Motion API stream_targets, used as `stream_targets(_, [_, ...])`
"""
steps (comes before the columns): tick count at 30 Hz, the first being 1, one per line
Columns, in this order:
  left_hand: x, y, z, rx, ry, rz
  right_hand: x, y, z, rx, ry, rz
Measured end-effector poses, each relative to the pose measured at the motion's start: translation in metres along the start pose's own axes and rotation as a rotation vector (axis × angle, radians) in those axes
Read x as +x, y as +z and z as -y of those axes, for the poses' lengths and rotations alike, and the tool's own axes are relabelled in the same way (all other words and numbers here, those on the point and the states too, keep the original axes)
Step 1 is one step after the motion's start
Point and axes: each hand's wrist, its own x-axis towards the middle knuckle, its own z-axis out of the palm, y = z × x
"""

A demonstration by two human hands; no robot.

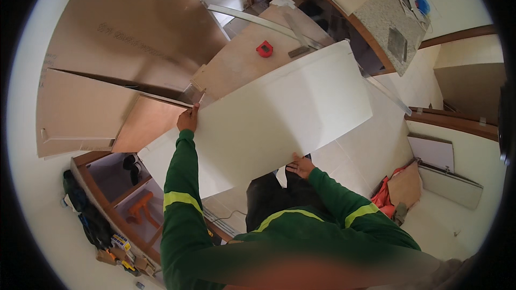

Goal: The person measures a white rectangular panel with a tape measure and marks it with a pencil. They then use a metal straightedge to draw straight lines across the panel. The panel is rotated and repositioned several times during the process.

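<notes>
A white board (269, 123) slants before the person, the left hand (187, 120) gripping its far edge, the right hand (302, 167) its near edge. An open cabinet (130, 192) holds orange (141, 209) and dark (131, 168) objects.

Soft light is brightening the right of the white board (269, 123), while grey shadow is dulling its middle. Fisheye distortion is bending the wooden trim (365, 33) at upper right, black is swallowing the corners, and blur is smearing the bottom centre.
</notes>
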Motion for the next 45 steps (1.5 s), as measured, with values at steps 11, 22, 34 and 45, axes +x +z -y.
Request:
stream_targets(11, [0.039,0.043,0.0,-0.108,0.064,0.162,0.0,-0.005,0.019,-0.019,-0.059,-0.165])
stream_targets(22, [0.061,0.067,-0.15,-0.111,0.536,-0.115,-0.047,-0.003,0.054,-0.271,0.166,-0.139])
stream_targets(34, [0.114,0.145,-0.334,-0.046,0.445,0.095,-0.111,-0.02,0.158,-0.309,-0.245,-0.169])
stream_targets(45, [-0.189,0.155,-0.319,-1.025,-0.258,0.774,-0.091,0.04,0.206,-0.52,-0.483,0.057])
